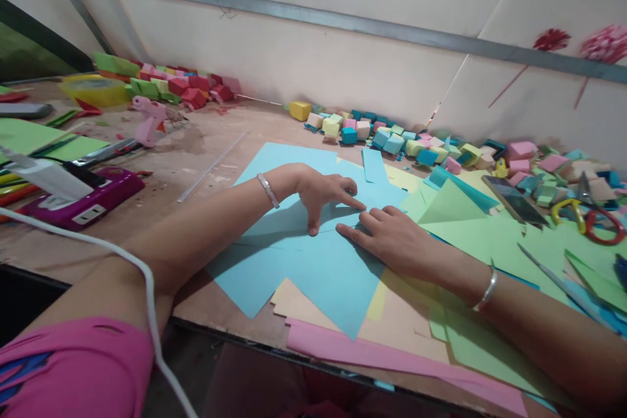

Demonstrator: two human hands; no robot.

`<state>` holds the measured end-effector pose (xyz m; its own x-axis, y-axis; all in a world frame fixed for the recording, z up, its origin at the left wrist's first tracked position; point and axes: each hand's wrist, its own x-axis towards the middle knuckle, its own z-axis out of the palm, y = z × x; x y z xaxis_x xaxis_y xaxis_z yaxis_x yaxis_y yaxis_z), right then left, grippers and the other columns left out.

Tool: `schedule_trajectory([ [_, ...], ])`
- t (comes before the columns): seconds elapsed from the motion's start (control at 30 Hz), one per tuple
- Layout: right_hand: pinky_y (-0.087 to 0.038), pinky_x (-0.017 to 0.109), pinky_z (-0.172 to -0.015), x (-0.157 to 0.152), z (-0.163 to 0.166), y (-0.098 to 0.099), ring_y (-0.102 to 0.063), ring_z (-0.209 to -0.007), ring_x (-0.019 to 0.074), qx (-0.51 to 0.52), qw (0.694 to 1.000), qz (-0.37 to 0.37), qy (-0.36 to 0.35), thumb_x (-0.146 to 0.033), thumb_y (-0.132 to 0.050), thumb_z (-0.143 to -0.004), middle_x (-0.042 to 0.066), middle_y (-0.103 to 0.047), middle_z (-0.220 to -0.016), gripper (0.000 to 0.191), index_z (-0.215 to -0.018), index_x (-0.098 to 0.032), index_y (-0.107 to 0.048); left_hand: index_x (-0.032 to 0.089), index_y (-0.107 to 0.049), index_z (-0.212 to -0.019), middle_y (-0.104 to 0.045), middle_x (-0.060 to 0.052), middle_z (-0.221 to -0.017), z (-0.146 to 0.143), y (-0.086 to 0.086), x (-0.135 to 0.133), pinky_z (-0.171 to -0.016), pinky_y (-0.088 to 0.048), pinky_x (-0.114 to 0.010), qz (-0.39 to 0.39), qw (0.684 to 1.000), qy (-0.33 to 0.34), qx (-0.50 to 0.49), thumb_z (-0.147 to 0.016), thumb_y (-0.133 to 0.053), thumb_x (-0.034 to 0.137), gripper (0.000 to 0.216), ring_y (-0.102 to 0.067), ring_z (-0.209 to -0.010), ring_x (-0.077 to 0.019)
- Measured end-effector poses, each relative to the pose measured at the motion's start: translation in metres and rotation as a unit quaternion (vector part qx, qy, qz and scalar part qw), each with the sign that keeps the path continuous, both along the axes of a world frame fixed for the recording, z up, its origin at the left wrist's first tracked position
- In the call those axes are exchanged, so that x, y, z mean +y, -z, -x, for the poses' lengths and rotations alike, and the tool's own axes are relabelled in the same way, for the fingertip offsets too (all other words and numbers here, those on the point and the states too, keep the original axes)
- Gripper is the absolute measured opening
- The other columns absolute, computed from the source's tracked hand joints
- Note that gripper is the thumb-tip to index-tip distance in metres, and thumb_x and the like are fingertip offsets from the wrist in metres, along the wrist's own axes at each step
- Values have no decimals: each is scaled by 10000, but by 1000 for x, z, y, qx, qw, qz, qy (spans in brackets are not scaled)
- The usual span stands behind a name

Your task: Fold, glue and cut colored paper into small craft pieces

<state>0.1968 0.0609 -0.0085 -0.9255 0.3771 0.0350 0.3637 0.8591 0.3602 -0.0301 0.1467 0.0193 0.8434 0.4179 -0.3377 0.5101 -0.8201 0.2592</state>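
Note:
Light blue paper sheets (264, 274) lie overlapping on the table in front of me. My left hand (321, 191) is over them with thumb and index finger spread apart, the thumb tip down at the paper. My right hand (394, 235) rests on the blue paper just to the right, fingers extended with the tips near my left index finger. Nothing shows in either hand. A narrow blue paper strip (374, 165) lies beyond my hands. Peach paper (313, 304) and pink paper (343, 346) stick out below the blue sheets.
Small folded paper boxes (392, 142) line the wall. Scissors (588, 215), a phone (514, 199) and green sheets (494, 241) lie at right. Left are a pink glue gun (148, 121) and a purple power strip (93, 199); a white cable (149, 287) crosses my left arm.

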Motion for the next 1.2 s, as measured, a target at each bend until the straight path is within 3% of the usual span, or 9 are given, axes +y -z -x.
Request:
schedule_trajectory([
  [0.2,-178,330,-609,-4,-2,-11,-465,-775,186,-51,993,18,100,-102,-473,-911,105,-616,-940,220,-1023,-132,-661,319,-363,-1479,-316,-93,-1480,0,-4,-4,-1102,-296,-489,7,1000,-4,6,-445,-872,419,1157,-300,-1358,-385],
  [0.33,-172,320,-600,-2,-5,-20,-490,-742,180,-120,973,36,193,-29,-533,-811,107,-602,-854,202,-763,-144,-693,343,-346,-1480,-315,-82,-1484,-1,-7,-5,-1103,-292,-492,14,1000,-10,13,-445,-874,396,1163,-307,-1351,-366],
  [0.53,-212,323,-594,14,-21,-12,-542,-694,210,-116,952,-3,282,16,-569,-739,136,-609,-750,219,-682,-143,-707,358,-372,-1464,-323,-69,-1481,0,-8,-6,-1084,-317,-479,28,999,-23,2,-430,-878,366,1151,-310,-1337,-368],
  [0.73,-205,325,-554,8,-23,-8,-475,-631,201,-45,956,-73,280,-12,-558,-749,125,-534,-633,256,-549,-156,-625,385,-409,-1440,-367,-65,-1457,2,-4,-1,-1083,-313,-499,18,1000,-10,-19,-420,-883,419,1126,-351,-1308,-371],
  [0.83,-209,336,-540,-3,-14,-5,-445,-654,209,6,963,-101,248,-2,-493,-776,132,-548,-702,246,-649,-157,-635,362,-425,-1437,-388,-78,-1439,1,-4,0,-1090,-303,-491,13,1000,-1,-24,-401,-891,418,1137,-377,-1290,-371],
  [1.03,-278,349,-595,-25,13,6,-450,-774,220,25,995,-16,98,-34,-423,-880,125,-592,-904,243,-962,-120,-635,365,-436,-1430,-385,-73,-1438,-2,-5,-4,-1086,-315,-484,-1,1000,-13,-20,-367,-896,420,1159,-363,-1301,-379],
  [1.2,-313,346,-659,-18,26,16,-473,-827,206,102,994,42,24,-174,-353,-996,107,-606,-968,286,-1103,-105,-609,371,-443,-1425,-373,-80,-1452,1,-5,-1,-1082,-310,-517,-3,1000,-16,-14,-376,-887,468,1143,-360,-1303,-396],
])
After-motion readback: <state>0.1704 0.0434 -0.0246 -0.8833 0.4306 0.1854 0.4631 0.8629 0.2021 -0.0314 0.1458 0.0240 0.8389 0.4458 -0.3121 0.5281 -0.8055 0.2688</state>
